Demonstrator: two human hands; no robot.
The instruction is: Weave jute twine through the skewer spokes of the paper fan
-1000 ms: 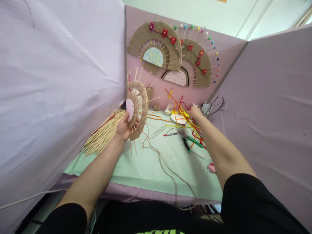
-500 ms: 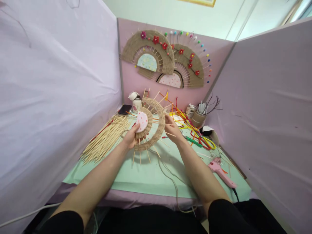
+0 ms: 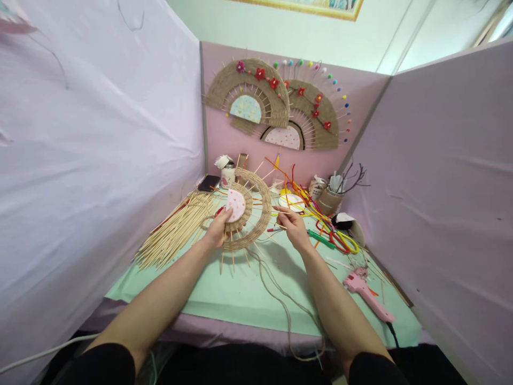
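Observation:
A half-round woven twine fan point(image 3: 262, 214) stands tilted above the table, its thin wooden sticks radiating outward past two bands of wound twine. At its core is a pink dotted half-disc point(image 3: 235, 206). My left hand point(image 3: 218, 229) grips the inner band, thumb on the front beside the half-disc and fingers largely hidden behind. Beyond the outer band on the right, my right hand point(image 3: 294, 227) is closed with its fingertips at the outer stick ends, seemingly pinching one. Loose twine point(image 3: 286, 305) runs from beneath the fan over the table's front edge.
Loose wooden sticks point(image 3: 176, 230) lie left, near a phone point(image 3: 209, 183). Right are coloured pipe cleaners point(image 3: 320, 216), a green-handled tool point(image 3: 321, 239) and a pink glue gun point(image 3: 371, 297). Jars and a twig holder point(image 3: 331, 200) stand behind. Decorated fans point(image 3: 250, 80) hang on the back panel.
My right hand has shifted slightly down and away from the outer band, and its fingers have curled in at the stick ends. My left hand keeps its grip. The view has tilted up a little.

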